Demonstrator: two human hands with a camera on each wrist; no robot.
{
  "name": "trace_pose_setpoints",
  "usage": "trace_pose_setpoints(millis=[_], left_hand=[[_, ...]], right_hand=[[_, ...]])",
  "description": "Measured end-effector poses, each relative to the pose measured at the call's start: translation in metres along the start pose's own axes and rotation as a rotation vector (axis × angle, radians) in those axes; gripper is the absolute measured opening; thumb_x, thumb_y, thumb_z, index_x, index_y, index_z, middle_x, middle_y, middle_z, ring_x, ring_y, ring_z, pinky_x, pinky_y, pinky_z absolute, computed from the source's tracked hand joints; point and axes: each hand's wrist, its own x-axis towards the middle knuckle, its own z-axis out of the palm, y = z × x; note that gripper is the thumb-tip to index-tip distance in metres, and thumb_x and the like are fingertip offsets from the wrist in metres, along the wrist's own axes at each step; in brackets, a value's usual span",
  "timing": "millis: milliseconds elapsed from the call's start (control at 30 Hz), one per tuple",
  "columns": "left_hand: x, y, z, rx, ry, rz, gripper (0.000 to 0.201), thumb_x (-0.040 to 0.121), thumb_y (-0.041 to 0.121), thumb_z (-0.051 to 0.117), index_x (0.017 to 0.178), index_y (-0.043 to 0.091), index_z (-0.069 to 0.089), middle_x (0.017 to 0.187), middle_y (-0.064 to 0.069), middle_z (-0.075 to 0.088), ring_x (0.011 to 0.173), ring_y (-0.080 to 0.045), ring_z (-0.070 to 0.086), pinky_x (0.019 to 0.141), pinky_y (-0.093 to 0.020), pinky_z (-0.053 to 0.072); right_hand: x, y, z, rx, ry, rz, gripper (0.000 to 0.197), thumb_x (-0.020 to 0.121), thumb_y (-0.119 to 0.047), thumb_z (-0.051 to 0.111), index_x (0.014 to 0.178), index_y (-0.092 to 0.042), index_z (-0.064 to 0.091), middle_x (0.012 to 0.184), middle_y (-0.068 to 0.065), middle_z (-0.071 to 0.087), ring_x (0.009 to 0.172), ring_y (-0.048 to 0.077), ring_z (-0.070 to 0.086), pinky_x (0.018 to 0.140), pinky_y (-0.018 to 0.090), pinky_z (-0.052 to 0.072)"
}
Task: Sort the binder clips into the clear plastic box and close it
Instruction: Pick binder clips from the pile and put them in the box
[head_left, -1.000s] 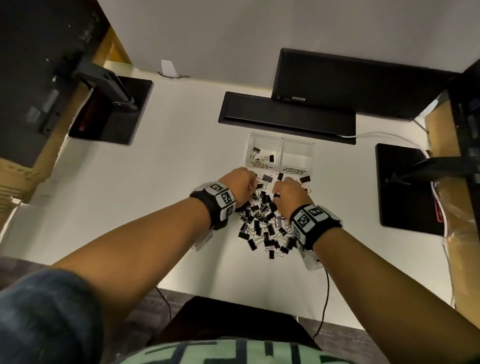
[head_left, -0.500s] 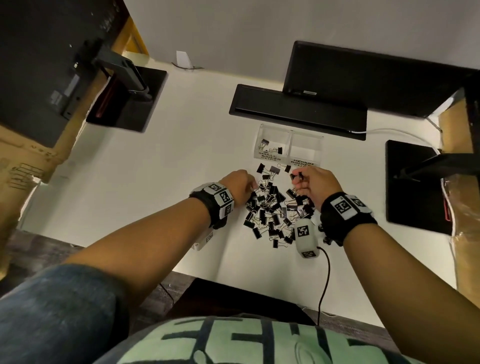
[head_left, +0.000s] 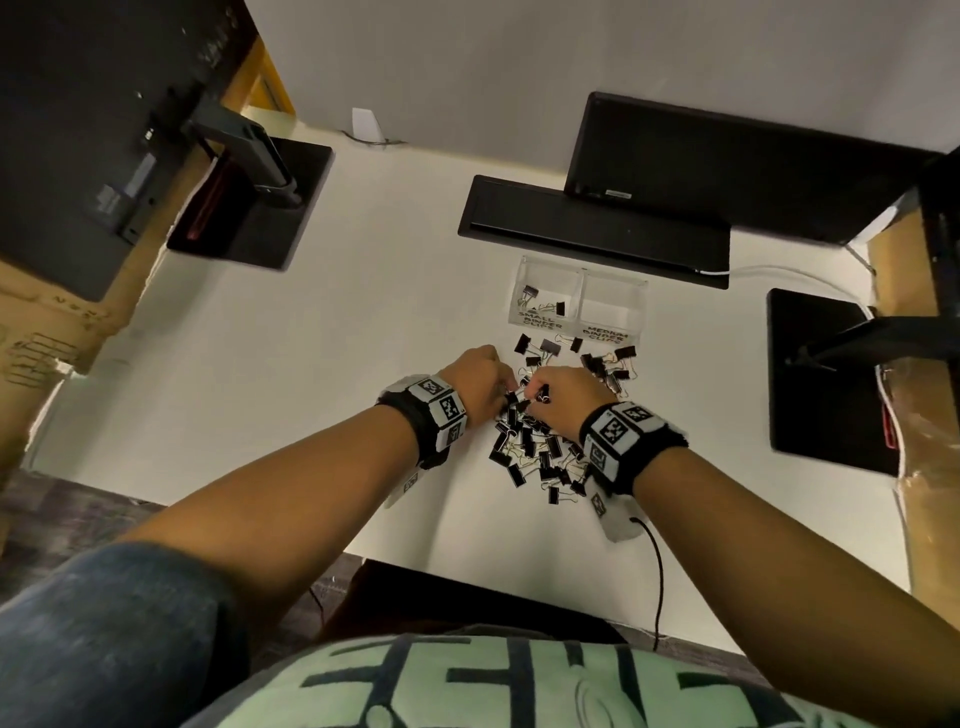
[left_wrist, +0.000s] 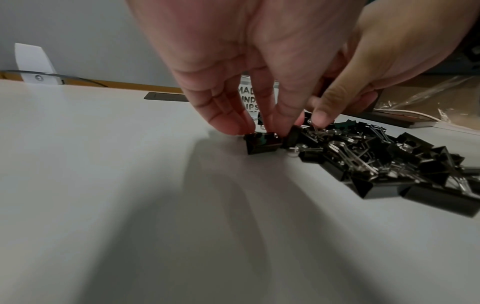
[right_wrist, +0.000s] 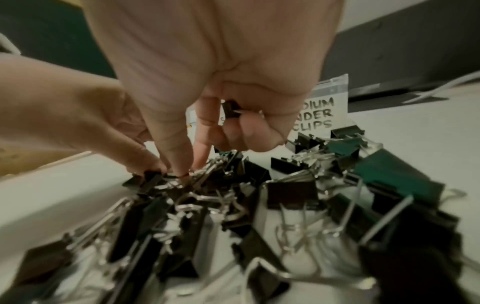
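Observation:
A pile of black binder clips (head_left: 540, 447) lies on the white desk (head_left: 322, 374), just in front of the clear two-compartment box (head_left: 613, 291). The box's left compartment, labelled for small clips, holds a few small clips (head_left: 535, 301); the right one looks bare. My left hand (head_left: 506, 392) reaches down at the pile's left edge, and its fingertips (left_wrist: 233, 125) pinch a small black clip (left_wrist: 263, 143). My right hand (head_left: 530, 400) is right beside it. It keeps a small clip (right_wrist: 231, 109) in its curled outer fingers while thumb and forefinger dig into the pile (right_wrist: 233, 205).
A black keyboard (head_left: 597, 228) and a monitor (head_left: 727, 156) stand behind the box. Black stand bases sit at the left (head_left: 249, 208) and right (head_left: 821, 374). A few loose clips (head_left: 608, 364) lie between pile and box. A cable (head_left: 657, 571) trails off my right wrist.
My right hand has come back from near the box to the pile and now works close against the left hand. The left hand has stayed at the pile's left edge.

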Motion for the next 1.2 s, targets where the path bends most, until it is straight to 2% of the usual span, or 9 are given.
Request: trace_pose_setpoints(millis=[233, 367, 500, 633, 733, 800, 900, 1033, 1200], left_hand=[[0.005, -0.004, -0.005, -0.010, 0.037, 0.034, 0.029, 0.089, 0.015, 0.058, 0.117, 0.014, 0.062, 0.117, -0.013, 0.050, 0.108, -0.028, 0.051, 0.092, -0.035, 0.047], [0.003, -0.006, -0.004, -0.004, 0.027, 0.076, 0.032, 0.088, 0.017, 0.056, 0.120, 0.019, 0.060, 0.115, -0.011, 0.050, 0.109, -0.027, 0.051, 0.090, -0.039, 0.049], [0.002, -0.006, -0.004, 0.046, 0.027, 0.101, 0.036, 0.087, 0.021, 0.058, 0.123, 0.024, 0.058, 0.118, -0.008, 0.048, 0.112, -0.024, 0.047, 0.089, -0.038, 0.049], [0.003, -0.008, -0.003, 0.102, 0.007, 0.110, 0.037, 0.088, 0.023, 0.061, 0.125, 0.024, 0.056, 0.121, -0.008, 0.046, 0.113, -0.024, 0.046, 0.089, -0.038, 0.048], [0.004, -0.007, -0.003, 0.060, 0.020, 0.102, 0.032, 0.087, 0.017, 0.061, 0.119, 0.017, 0.058, 0.120, -0.010, 0.046, 0.111, -0.026, 0.048, 0.090, -0.038, 0.048], [0.005, -0.007, -0.003, 0.024, 0.018, 0.092, 0.029, 0.087, 0.011, 0.058, 0.116, 0.013, 0.058, 0.119, -0.011, 0.046, 0.106, -0.027, 0.052, 0.089, -0.036, 0.048], [0.004, -0.007, -0.004, -0.020, 0.023, 0.088, 0.027, 0.087, 0.009, 0.056, 0.113, 0.010, 0.059, 0.118, -0.011, 0.046, 0.097, -0.027, 0.057, 0.082, -0.031, 0.047], [0.003, -0.008, -0.005, -0.065, 0.074, 0.098, 0.025, 0.086, 0.010, 0.055, 0.111, 0.012, 0.059, 0.115, -0.009, 0.049, 0.095, -0.027, 0.058, 0.080, -0.033, 0.050], [-0.001, -0.005, -0.005, 0.020, 0.165, 0.115, 0.029, 0.085, 0.014, 0.053, 0.114, 0.014, 0.060, 0.113, -0.008, 0.054, 0.106, -0.025, 0.051, 0.087, -0.035, 0.047]], right_hand=[[0.004, 0.005, -0.009, -0.009, 0.102, 0.073, 0.008, 0.087, -0.017, 0.059, 0.093, -0.019, 0.063, 0.066, -0.011, 0.050, 0.056, 0.006, 0.047, 0.050, 0.021, 0.034], [0.004, -0.007, -0.003, -0.163, 0.055, 0.063, 0.011, 0.089, -0.023, 0.056, 0.094, -0.017, 0.063, 0.090, 0.000, 0.065, 0.077, 0.017, 0.059, 0.067, 0.028, 0.047], [0.006, -0.016, 0.006, -0.301, 0.031, 0.111, 0.027, 0.089, -0.033, 0.056, 0.104, -0.012, 0.060, 0.101, 0.005, 0.064, 0.091, 0.024, 0.062, 0.067, 0.029, 0.044], [0.008, -0.019, 0.009, -0.265, 0.004, 0.147, 0.021, 0.088, -0.025, 0.055, 0.101, -0.009, 0.060, 0.098, 0.008, 0.065, 0.079, 0.022, 0.057, 0.064, 0.029, 0.044], [0.007, -0.016, 0.006, -0.094, 0.006, 0.164, 0.015, 0.087, -0.020, 0.058, 0.086, -0.006, 0.059, 0.085, 0.009, 0.063, 0.075, 0.022, 0.058, 0.068, 0.031, 0.050], [0.004, -0.013, -0.002, 0.102, 0.044, 0.191, 0.022, 0.087, -0.022, 0.060, 0.077, -0.003, 0.059, 0.074, 0.013, 0.057, 0.067, 0.019, 0.053, 0.061, 0.026, 0.046], [0.002, -0.008, -0.019, 0.390, 0.061, 0.265, 0.033, 0.085, -0.029, 0.064, 0.086, 0.004, 0.065, 0.066, 0.012, 0.059, 0.057, 0.014, 0.049, 0.053, 0.023, 0.038], [0.000, 0.000, -0.037, 0.805, 0.017, 0.331, 0.012, 0.085, -0.018, 0.066, 0.086, -0.006, 0.064, 0.079, 0.010, 0.070, 0.051, 0.011, 0.046, 0.050, 0.025, 0.038], [-0.005, 0.001, -0.048, 0.956, 0.000, 0.334, 0.010, 0.088, -0.012, 0.063, 0.092, -0.003, 0.062, 0.076, 0.012, 0.069, 0.047, 0.010, 0.047, 0.044, 0.021, 0.036]])
